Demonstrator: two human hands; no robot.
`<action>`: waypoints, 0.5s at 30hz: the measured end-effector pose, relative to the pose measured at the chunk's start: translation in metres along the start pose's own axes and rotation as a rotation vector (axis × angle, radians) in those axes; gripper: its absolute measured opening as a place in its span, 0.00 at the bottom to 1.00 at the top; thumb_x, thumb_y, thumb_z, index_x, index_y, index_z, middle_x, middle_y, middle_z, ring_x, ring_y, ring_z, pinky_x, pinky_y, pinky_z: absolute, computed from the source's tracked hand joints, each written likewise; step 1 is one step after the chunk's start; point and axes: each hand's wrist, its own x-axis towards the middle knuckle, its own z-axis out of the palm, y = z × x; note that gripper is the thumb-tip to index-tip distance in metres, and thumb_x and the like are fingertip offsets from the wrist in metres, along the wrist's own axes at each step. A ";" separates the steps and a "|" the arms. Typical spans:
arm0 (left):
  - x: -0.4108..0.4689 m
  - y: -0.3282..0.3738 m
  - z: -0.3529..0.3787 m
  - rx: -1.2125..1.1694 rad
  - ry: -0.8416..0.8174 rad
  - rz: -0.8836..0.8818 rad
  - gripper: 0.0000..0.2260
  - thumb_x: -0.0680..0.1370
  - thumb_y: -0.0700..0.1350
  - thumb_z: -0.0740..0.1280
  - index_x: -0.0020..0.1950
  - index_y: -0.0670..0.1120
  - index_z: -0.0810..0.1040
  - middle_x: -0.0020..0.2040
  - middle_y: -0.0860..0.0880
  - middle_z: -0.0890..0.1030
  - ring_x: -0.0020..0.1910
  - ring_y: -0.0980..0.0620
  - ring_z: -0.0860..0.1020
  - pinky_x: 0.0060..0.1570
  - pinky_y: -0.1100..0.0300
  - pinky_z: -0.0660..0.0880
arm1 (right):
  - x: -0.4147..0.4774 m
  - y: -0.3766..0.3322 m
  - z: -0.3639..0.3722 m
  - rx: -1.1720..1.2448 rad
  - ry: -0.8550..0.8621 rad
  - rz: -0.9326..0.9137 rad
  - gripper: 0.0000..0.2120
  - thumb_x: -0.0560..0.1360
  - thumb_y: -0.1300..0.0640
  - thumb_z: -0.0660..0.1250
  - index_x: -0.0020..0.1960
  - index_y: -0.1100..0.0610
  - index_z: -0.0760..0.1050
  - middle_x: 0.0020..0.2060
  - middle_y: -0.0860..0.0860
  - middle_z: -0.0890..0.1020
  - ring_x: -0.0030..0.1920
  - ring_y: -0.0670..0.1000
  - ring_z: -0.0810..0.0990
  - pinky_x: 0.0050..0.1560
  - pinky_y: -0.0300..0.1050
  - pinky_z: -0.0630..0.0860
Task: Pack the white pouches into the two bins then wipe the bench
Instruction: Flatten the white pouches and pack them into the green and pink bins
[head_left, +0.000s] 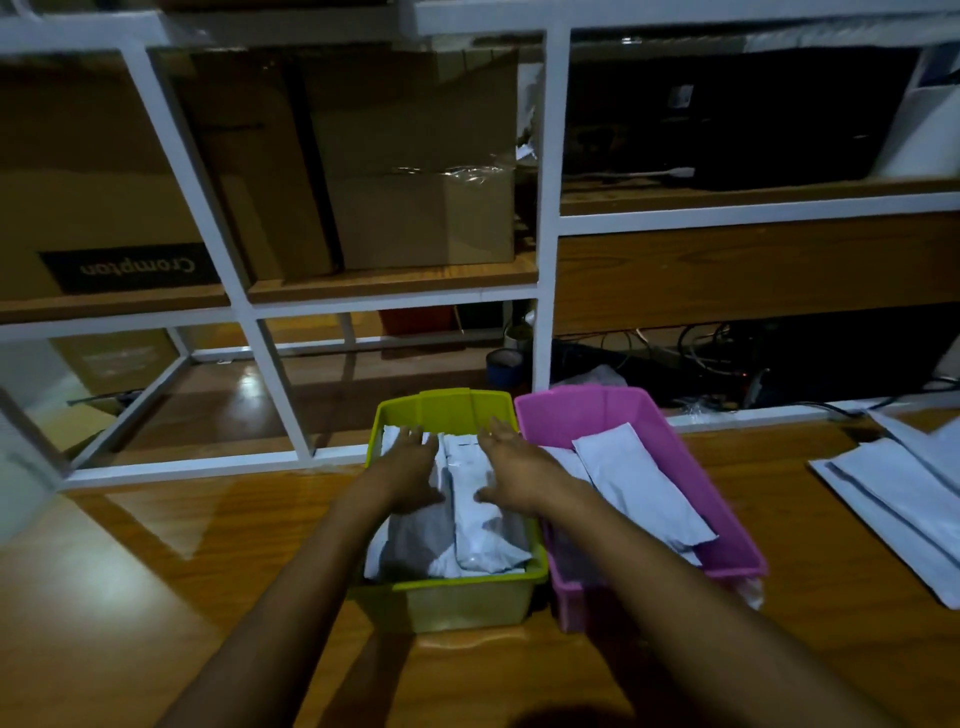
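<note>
Left hand (410, 470) and right hand (511, 467), fingers straight, press the white pouches (475, 519) in the green bin (457, 402). The pouches look light, soft and slick, best held by their flat sides. Loose pouches (893, 499) lie at 3 o'clock on the bench (208, 545).

The only word that can be read is "Crompton", in pale letters on a black band (130, 267) printed on a cardboard box (78, 156). The box sits on a shelf (104, 307) above and far left of the green bin (452, 402), and the word appears upside down. A lower box (117, 358), left of the green bin, bears faint print too blurred to read. A small pale label (680, 96), high and right of the green bin, is illegible. A pouch (467, 483) inside the green bin carries short dark marks, also unreadable.
</note>
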 end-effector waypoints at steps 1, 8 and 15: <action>-0.011 0.012 -0.003 -0.055 0.103 0.005 0.37 0.78 0.51 0.67 0.78 0.40 0.51 0.79 0.39 0.49 0.78 0.41 0.47 0.74 0.50 0.51 | -0.020 0.002 -0.009 0.042 0.080 -0.012 0.42 0.75 0.49 0.70 0.78 0.59 0.49 0.78 0.57 0.47 0.78 0.55 0.48 0.74 0.50 0.58; -0.108 0.158 0.023 -0.586 0.746 0.123 0.24 0.79 0.49 0.65 0.74 0.43 0.67 0.75 0.46 0.66 0.76 0.49 0.59 0.72 0.58 0.58 | -0.192 0.043 -0.027 0.223 0.505 0.007 0.29 0.77 0.48 0.65 0.75 0.54 0.63 0.75 0.52 0.63 0.75 0.51 0.61 0.72 0.45 0.60; -0.154 0.298 0.081 -0.749 0.806 0.214 0.21 0.77 0.46 0.65 0.68 0.41 0.73 0.69 0.44 0.73 0.70 0.49 0.69 0.68 0.64 0.62 | -0.341 0.108 -0.022 0.288 0.644 0.209 0.24 0.76 0.49 0.63 0.71 0.53 0.69 0.71 0.52 0.71 0.69 0.53 0.70 0.64 0.50 0.72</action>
